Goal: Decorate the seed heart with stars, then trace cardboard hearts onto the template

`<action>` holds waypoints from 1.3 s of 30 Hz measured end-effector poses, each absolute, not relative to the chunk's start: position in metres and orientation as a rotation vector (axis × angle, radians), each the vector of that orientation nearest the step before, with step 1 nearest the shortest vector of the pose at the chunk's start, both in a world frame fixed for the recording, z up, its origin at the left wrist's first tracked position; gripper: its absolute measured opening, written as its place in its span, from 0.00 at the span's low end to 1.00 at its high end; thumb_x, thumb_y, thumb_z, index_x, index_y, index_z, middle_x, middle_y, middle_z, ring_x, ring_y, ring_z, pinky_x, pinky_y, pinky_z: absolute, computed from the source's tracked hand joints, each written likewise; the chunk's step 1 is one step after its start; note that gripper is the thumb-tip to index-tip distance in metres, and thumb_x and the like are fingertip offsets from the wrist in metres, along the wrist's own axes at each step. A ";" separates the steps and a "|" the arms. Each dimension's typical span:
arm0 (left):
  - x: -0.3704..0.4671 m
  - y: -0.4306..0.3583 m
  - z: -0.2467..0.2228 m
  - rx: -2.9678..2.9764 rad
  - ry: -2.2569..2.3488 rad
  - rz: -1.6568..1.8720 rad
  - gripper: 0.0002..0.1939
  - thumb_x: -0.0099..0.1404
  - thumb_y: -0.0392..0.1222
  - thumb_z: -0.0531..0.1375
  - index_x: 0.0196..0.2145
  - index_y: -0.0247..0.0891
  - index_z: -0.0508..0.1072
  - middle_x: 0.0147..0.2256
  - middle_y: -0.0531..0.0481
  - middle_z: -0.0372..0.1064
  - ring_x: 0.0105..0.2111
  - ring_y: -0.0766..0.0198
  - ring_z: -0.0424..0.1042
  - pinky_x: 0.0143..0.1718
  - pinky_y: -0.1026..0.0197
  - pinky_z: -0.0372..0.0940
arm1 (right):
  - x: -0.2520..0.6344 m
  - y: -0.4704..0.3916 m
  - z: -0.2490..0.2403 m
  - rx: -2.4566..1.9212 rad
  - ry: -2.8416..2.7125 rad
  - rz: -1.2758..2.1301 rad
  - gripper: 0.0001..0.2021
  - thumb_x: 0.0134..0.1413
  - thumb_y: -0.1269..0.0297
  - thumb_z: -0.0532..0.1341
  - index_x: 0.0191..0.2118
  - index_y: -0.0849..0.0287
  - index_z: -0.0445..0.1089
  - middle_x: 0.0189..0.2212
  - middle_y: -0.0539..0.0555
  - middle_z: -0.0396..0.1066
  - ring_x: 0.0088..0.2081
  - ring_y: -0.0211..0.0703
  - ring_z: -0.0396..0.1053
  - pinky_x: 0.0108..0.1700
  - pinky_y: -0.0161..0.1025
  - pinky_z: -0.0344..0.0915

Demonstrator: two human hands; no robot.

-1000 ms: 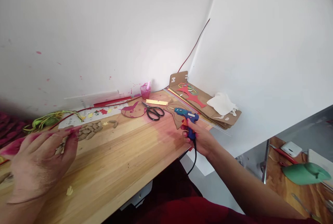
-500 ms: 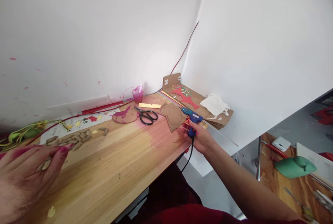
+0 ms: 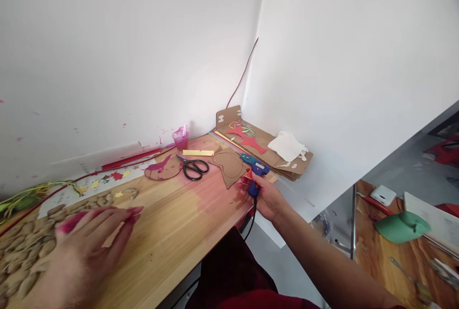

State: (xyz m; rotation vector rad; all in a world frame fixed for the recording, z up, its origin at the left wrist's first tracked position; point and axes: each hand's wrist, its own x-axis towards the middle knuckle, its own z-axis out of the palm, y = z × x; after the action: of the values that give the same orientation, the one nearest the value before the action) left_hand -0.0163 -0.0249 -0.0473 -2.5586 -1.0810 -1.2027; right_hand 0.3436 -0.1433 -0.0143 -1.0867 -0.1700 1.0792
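A blue glue gun (image 3: 255,165) with a black cord is held in my right hand (image 3: 267,196), its fingers wrapped round the handle. Its nozzle points left, over the edge of a cut cardboard shape (image 3: 227,165) with drawn curves. My left hand (image 3: 98,237), its fingertips stained pink, hovers above the wooden table (image 3: 172,213) beside a heap of peanuts (image 3: 27,247). Thumb and fingertips are pinched together; whatever may be between them is too small to make out. Black-handled scissors (image 3: 193,168) lie between a pink-painted cardboard piece (image 3: 163,168) and the cardboard shape.
Against the wall stands a pink cup (image 3: 180,138). A yellow strip (image 3: 198,153) lies near it. Cardboard sheets (image 3: 279,168) at the corner carry red paper (image 3: 251,142) and white cloth (image 3: 287,146). Green yarn lies far left; another table (image 3: 387,261) is at the right.
My left hand has moved right, away from the left edge, and more peanuts show. The view has shifted slightly. My right hand still holds the glue gun near the cardboard shape.
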 end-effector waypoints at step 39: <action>0.175 -0.088 -0.065 -3.420 -1.841 -2.221 0.24 0.63 0.57 0.65 0.49 0.38 0.74 0.44 0.45 0.76 0.44 0.56 0.73 0.46 0.58 0.66 | 0.317 -0.202 -0.029 -1.442 -1.319 0.989 0.34 0.56 0.61 0.69 0.67 0.54 0.63 0.50 0.59 0.76 0.47 0.48 0.76 0.49 0.46 0.71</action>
State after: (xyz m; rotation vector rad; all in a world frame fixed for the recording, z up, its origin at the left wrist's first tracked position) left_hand 0.1749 -0.0881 -0.0651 -3.4204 -1.8411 -2.2210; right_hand 0.3174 -0.2018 -0.0289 -1.4419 -1.3188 0.9889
